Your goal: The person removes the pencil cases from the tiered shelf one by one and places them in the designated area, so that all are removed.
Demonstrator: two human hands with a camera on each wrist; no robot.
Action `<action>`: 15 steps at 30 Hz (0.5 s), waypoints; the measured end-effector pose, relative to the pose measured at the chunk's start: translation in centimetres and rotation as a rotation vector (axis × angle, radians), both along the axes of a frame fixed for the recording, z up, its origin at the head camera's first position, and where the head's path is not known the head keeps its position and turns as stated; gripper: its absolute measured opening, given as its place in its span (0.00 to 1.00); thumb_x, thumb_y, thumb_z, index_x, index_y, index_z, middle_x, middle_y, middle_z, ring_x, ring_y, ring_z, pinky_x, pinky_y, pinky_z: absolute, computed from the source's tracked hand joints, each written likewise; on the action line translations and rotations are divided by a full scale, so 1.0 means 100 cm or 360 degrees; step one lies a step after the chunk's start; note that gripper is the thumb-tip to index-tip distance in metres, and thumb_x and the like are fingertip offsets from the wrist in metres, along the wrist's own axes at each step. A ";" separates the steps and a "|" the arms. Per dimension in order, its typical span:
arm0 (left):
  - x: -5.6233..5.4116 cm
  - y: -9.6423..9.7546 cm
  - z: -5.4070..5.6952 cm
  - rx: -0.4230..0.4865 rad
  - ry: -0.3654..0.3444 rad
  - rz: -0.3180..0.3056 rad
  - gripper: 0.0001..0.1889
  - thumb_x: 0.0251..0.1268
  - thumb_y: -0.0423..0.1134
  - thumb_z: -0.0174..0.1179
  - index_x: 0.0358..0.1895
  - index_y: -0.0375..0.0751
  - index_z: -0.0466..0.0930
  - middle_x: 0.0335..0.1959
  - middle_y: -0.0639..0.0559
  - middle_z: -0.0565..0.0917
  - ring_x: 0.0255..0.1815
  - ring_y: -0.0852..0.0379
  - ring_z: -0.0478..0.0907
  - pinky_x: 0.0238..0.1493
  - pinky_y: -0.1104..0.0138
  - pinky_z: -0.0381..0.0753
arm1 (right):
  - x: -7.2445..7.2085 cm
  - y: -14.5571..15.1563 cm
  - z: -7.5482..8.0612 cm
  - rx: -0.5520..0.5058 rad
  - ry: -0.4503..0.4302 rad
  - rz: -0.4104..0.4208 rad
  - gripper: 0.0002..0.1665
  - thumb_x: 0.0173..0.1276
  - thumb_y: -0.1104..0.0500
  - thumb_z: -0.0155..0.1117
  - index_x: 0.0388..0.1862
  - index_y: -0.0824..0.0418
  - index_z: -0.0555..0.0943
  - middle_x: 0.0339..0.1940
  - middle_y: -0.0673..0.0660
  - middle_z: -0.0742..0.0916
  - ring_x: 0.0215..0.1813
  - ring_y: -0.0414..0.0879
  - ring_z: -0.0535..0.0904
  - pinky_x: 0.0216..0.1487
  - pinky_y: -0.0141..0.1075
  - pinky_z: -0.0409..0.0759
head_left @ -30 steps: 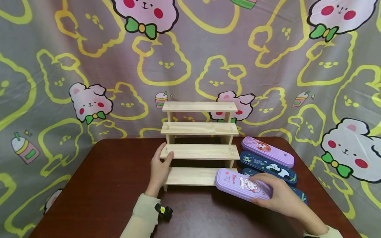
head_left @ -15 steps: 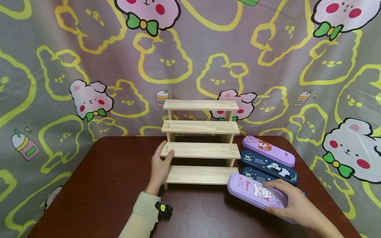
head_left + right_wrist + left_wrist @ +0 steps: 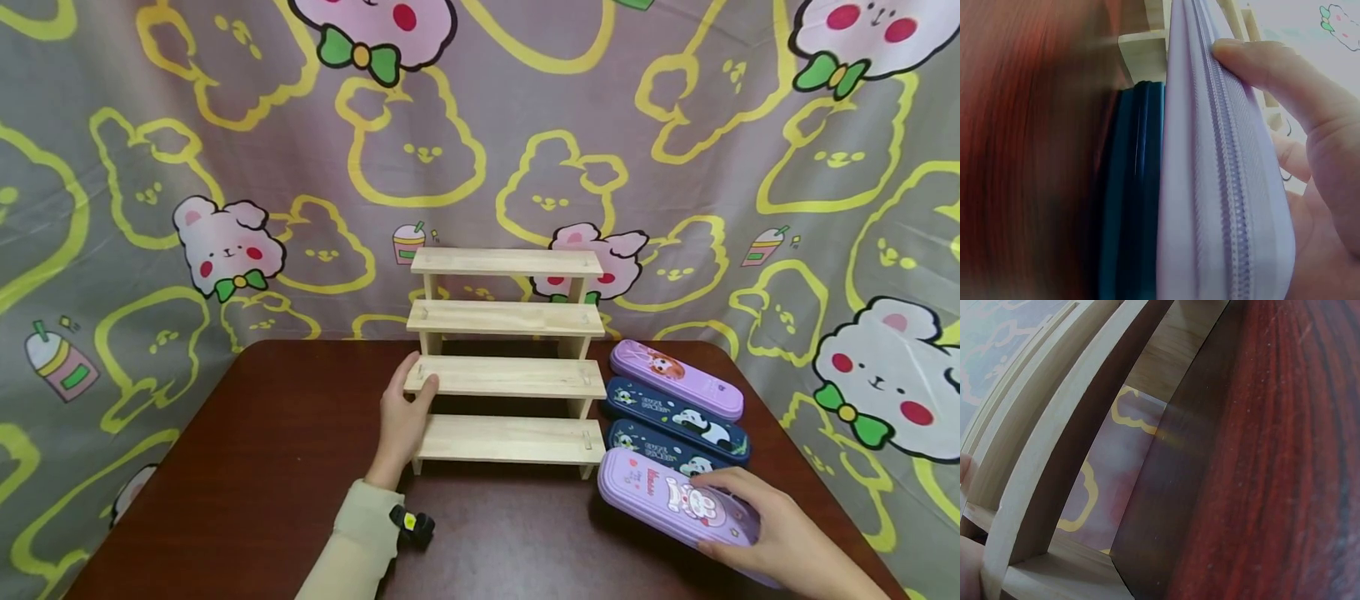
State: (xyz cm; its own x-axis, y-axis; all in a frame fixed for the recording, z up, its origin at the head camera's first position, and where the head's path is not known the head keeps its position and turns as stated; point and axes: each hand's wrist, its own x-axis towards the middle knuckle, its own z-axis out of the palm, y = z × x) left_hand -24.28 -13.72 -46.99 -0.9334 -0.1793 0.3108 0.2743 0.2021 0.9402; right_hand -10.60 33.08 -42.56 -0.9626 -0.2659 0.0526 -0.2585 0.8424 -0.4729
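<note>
My right hand grips a lilac zippered pencil case with a rabbit print, thumb on its near side and fingers over the far side. In the right wrist view the lilac case shows its zipper, with a dark blue case close beside it. My left hand holds the left end of a four-tier pale wooden stand, thumb on top of the second tier from the bottom. The left wrist view shows the stand's boards from the side, with fingertips at the left edge.
Right of the stand, a pink-purple pencil case lies behind two dark blue panda cases, the nearer one partly covered by the lilac case. The reddish-brown table ends at a patterned cloth backdrop.
My right hand has carried the lilac case rightward and toward me, away from the bottom tier and over the blue cases. The left hand keeps its place on the stand.
</note>
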 end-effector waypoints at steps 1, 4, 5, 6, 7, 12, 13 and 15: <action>0.000 0.000 0.000 0.0001 0.0001 0.0001 0.31 0.70 0.53 0.60 0.73 0.53 0.65 0.73 0.51 0.67 0.73 0.58 0.58 0.71 0.53 0.59 | 0.001 0.001 0.000 0.0012 -0.0017 0.0004 0.37 0.45 0.38 0.81 0.56 0.38 0.78 0.51 0.46 0.80 0.46 0.43 0.73 0.40 0.31 0.76; 0.000 0.000 0.000 -0.0001 0.0000 0.0002 0.30 0.70 0.53 0.60 0.73 0.54 0.65 0.73 0.51 0.67 0.73 0.58 0.58 0.70 0.53 0.61 | 0.001 0.005 -0.001 0.0026 -0.0120 -0.0011 0.37 0.46 0.38 0.80 0.56 0.40 0.78 0.53 0.50 0.80 0.48 0.48 0.73 0.42 0.34 0.79; 0.000 0.000 0.000 -0.0001 -0.0003 0.0003 0.30 0.70 0.53 0.60 0.73 0.54 0.65 0.72 0.52 0.67 0.73 0.58 0.58 0.70 0.53 0.62 | 0.001 0.006 -0.002 0.0030 -0.0146 -0.0010 0.37 0.46 0.38 0.80 0.56 0.40 0.78 0.53 0.51 0.80 0.49 0.49 0.73 0.42 0.36 0.79; 0.000 0.000 0.000 -0.0002 -0.0003 0.0005 0.30 0.70 0.53 0.60 0.73 0.54 0.65 0.72 0.53 0.67 0.73 0.58 0.59 0.70 0.53 0.62 | 0.001 0.006 -0.002 0.0023 -0.0184 -0.0009 0.37 0.46 0.38 0.80 0.56 0.41 0.78 0.54 0.53 0.80 0.50 0.51 0.73 0.43 0.39 0.80; 0.000 0.000 -0.001 -0.0002 -0.0002 0.0004 0.30 0.70 0.53 0.60 0.73 0.54 0.65 0.72 0.53 0.67 0.73 0.58 0.59 0.69 0.52 0.62 | 0.001 0.007 -0.003 0.0017 -0.0226 -0.0019 0.37 0.46 0.38 0.80 0.57 0.41 0.78 0.54 0.54 0.79 0.50 0.52 0.72 0.44 0.43 0.80; 0.000 0.000 -0.001 -0.0005 -0.0001 0.0009 0.30 0.71 0.52 0.60 0.73 0.54 0.65 0.72 0.52 0.67 0.73 0.57 0.58 0.70 0.53 0.61 | 0.000 0.007 -0.007 -0.0006 -0.0389 -0.0033 0.38 0.47 0.39 0.80 0.58 0.43 0.77 0.55 0.57 0.78 0.52 0.56 0.71 0.45 0.53 0.80; 0.000 0.000 -0.001 -0.0005 0.0000 0.0008 0.30 0.71 0.52 0.60 0.73 0.54 0.65 0.73 0.52 0.67 0.73 0.58 0.58 0.70 0.53 0.61 | 0.000 0.007 -0.008 -0.0002 -0.0408 -0.0041 0.38 0.47 0.38 0.80 0.58 0.43 0.77 0.54 0.56 0.78 0.52 0.57 0.71 0.45 0.53 0.80; 0.000 0.000 -0.001 -0.0003 0.0005 0.0006 0.30 0.71 0.52 0.60 0.73 0.53 0.65 0.72 0.51 0.67 0.73 0.58 0.58 0.71 0.53 0.60 | 0.000 0.007 -0.010 0.0004 -0.0426 -0.0051 0.38 0.46 0.38 0.80 0.57 0.43 0.78 0.55 0.57 0.78 0.53 0.57 0.71 0.45 0.54 0.81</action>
State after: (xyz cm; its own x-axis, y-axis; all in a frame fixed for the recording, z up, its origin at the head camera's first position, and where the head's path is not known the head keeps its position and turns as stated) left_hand -24.31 -13.68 -47.04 -0.9317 -0.1822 0.3142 0.2765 0.2049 0.9389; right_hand -10.61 33.77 -43.55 -0.9501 -0.2347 -0.2055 -0.0976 0.8494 -0.5187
